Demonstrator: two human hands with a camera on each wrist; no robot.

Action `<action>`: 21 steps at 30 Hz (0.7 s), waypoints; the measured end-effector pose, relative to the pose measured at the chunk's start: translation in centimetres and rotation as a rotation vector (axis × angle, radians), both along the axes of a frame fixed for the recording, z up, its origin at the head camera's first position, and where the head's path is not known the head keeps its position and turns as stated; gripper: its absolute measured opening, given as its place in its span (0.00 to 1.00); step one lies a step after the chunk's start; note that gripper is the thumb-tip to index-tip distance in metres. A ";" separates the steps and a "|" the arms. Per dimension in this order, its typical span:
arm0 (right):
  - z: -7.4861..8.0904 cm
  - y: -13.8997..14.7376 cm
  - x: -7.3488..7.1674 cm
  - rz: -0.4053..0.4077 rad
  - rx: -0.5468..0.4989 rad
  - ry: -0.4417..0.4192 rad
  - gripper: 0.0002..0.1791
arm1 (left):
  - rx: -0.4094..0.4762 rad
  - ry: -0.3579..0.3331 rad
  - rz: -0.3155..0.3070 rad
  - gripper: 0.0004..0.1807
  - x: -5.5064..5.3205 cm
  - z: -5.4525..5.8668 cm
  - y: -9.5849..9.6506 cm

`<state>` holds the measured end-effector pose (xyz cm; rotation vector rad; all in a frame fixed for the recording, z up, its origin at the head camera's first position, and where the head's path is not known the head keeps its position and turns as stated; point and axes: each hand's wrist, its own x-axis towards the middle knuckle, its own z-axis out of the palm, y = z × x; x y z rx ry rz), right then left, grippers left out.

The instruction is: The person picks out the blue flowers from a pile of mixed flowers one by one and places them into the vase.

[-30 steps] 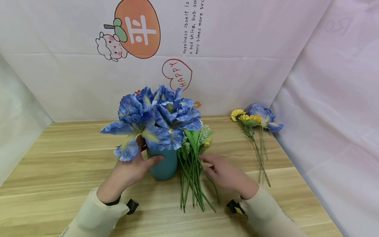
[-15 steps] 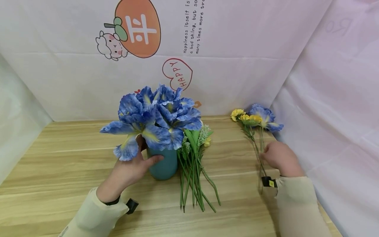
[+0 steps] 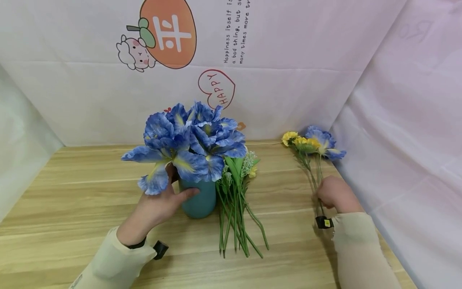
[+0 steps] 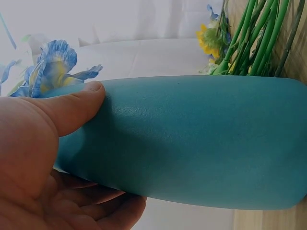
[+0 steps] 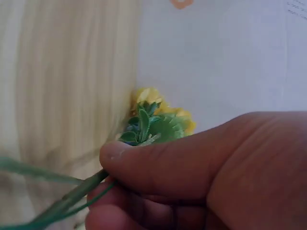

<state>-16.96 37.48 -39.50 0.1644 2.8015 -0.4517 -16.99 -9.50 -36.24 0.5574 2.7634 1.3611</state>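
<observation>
My left hand [image 3: 162, 204] grips the upper part of a teal vase [image 3: 200, 200], thumb across its front. Large blue irises [image 3: 195, 148] fan out above the vase and hide its mouth. In the left wrist view the thumb [image 4: 79, 108] lies on one side of the vase [image 4: 192, 139], curled fingers on the other. At the right of the table my right hand [image 3: 335, 194] pinches green flower stems [image 5: 91, 182] between thumb and fingers. Yellow flowers [image 3: 301, 142] and one blue iris [image 3: 325, 140] top this small bunch, its heads lying toward the back wall.
A bundle of green stems [image 3: 238, 216] with small white and yellow blooms lies right beside the vase, between the hands. White printed cloth [image 3: 288, 80] hangs behind the wooden table [image 3: 90, 192]; more white cloth [image 3: 415, 160] borders the right side.
My right hand has left the middle stem bundle, moved right to the small bunch and taken its stems, now slightly lower than half a second ago. The left hand stays on the vase.
</observation>
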 end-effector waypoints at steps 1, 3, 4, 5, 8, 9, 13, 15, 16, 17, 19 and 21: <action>0.1 0.0 0.0 0.002 -0.008 0.003 0.24 | 0.004 0.004 -0.001 0.45 0.0 0.0 0.0; 0.4 0.1 0.1 0.006 -0.027 0.016 0.25 | 0.007 0.007 -0.004 0.44 0.0 0.0 0.0; 0.5 0.1 0.1 0.008 -0.032 0.023 0.25 | 0.005 0.005 -0.003 0.45 0.0 0.1 0.0; 0.6 0.2 0.1 0.001 -0.046 0.029 0.24 | 0.001 0.004 -0.002 0.45 0.1 0.1 0.0; 0.9 0.3 0.3 -0.015 -0.091 0.039 0.22 | -0.006 0.000 -0.001 0.45 0.1 0.2 0.0; 0.9 0.3 0.3 -0.021 -0.103 0.042 0.21 | -0.008 -0.004 0.001 0.45 0.1 0.2 0.0; 1.1 0.3 0.4 -0.050 -0.163 0.034 0.20 | -0.002 -0.004 -0.001 0.45 0.1 0.2 0.0; 1.1 0.3 0.4 -0.068 -0.191 0.027 0.19 | 0.000 -0.004 -0.001 0.44 0.1 0.2 0.0; 1.1 0.3 0.4 -0.068 -0.200 0.026 0.18 | 0.002 -0.002 -0.001 0.45 0.1 0.2 0.0; 1.1 0.3 0.4 -0.069 -0.207 0.026 0.17 | 0.000 0.000 0.000 0.45 0.1 0.2 0.0; 1.1 0.4 0.4 -0.070 -0.220 0.030 0.15 | 0.001 0.000 0.001 0.45 0.1 0.2 0.0; 1.0 0.4 0.3 -0.066 -0.201 0.036 0.15 | -0.003 -0.001 0.001 0.46 0.1 0.2 0.0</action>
